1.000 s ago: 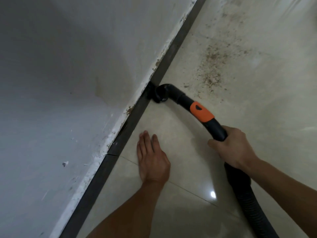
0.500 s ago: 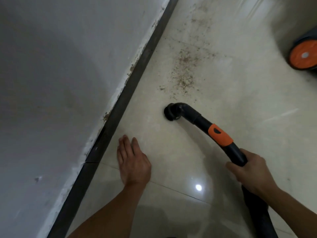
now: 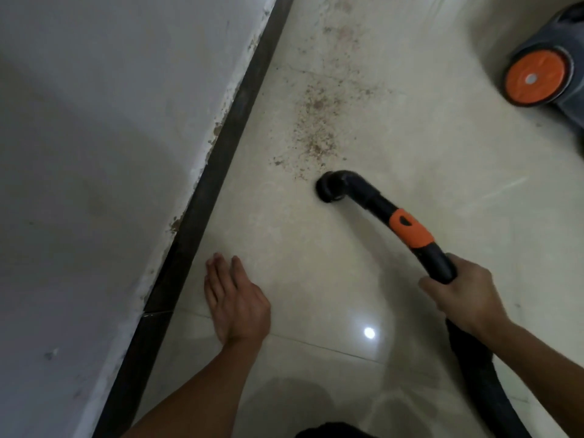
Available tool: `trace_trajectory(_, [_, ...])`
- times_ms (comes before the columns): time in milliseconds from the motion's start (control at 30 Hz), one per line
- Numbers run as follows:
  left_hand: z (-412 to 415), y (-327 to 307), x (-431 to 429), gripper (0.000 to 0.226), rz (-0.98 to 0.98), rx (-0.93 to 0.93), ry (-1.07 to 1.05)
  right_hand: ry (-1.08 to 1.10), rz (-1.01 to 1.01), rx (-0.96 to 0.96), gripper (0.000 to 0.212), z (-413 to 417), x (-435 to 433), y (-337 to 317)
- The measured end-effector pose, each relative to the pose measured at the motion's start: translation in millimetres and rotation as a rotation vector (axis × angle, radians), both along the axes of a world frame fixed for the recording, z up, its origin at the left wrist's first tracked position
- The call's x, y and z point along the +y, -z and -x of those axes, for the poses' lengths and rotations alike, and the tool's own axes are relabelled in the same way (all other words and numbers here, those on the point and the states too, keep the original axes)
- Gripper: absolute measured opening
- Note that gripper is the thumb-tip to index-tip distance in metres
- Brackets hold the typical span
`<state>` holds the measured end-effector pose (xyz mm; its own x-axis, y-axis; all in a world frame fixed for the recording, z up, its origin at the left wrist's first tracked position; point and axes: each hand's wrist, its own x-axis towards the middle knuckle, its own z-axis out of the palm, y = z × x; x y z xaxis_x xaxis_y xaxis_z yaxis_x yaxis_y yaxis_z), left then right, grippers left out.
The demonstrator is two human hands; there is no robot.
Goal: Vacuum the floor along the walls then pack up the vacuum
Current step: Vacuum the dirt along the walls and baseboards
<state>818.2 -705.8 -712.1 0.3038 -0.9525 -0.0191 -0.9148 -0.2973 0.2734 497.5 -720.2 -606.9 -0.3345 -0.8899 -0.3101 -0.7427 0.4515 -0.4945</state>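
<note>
A black vacuum hose (image 3: 376, 200) with an orange collar (image 3: 409, 230) curves down to the pale tiled floor, its round mouth (image 3: 328, 188) just below a patch of brown dirt (image 3: 316, 128). My right hand (image 3: 461, 292) grips the hose behind the collar, and the ribbed hose runs on toward the lower right. My left hand (image 3: 235, 298) rests flat on the floor with straight fingers, near the dark skirting (image 3: 221, 159).
A grey wall (image 3: 110, 153) with chipped paint fills the left side above the dark skirting. The vacuum body with an orange wheel (image 3: 537, 79) stands at the upper right. A light glare shows on the glossy tile between my arms.
The hose mouth has come away from the skirting out onto the open tile, up to the dirt patch. The vacuum body has come into view. My left hand stays flat on the floor.
</note>
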Motion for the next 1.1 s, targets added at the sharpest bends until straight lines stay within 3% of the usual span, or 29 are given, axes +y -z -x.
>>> trace_trajectory(100, [1.5,-3.4,0.5,0.055,0.004,-0.005,-0.005,-0.088,-0.019,-0.019,0.021,-7.6,13.9,9.3])
trace_trajectory(300, [2.4,-2.1,-0.2,0.057,-0.001,-0.018,-0.011,0.172,0.112,0.054,0.014,13.8,-27.7,6.5])
trace_trajectory(467, [3.6,-4.4,0.2,0.056,0.006,-0.028,-0.020,-0.047,0.040,-0.017,0.015,-13.1,-37.4,12.8])
trace_trajectory(633, [2.6,-2.0,-0.5,0.057,-0.019,-0.051,-0.034,0.030,0.131,0.009,0.016,-2.5,-71.9,16.0])
trace_trajectory(833, [2.4,-3.1,-1.7,0.062,-0.066,-0.058,-0.054,-0.159,0.017,-0.083,0.022,0.8,-58.0,21.1])
trace_trajectory(967, [2.1,-1.0,-2.9,0.062,-0.112,-0.054,-0.074,-0.091,0.076,-0.054,0.019,10.3,-89.6,23.4])
trace_trajectory(1100, [-1.1,1.2,-0.9,0.059,-0.121,-0.060,-0.045,-0.229,0.058,-0.071,0.017,-22.9,-105.7,22.9])
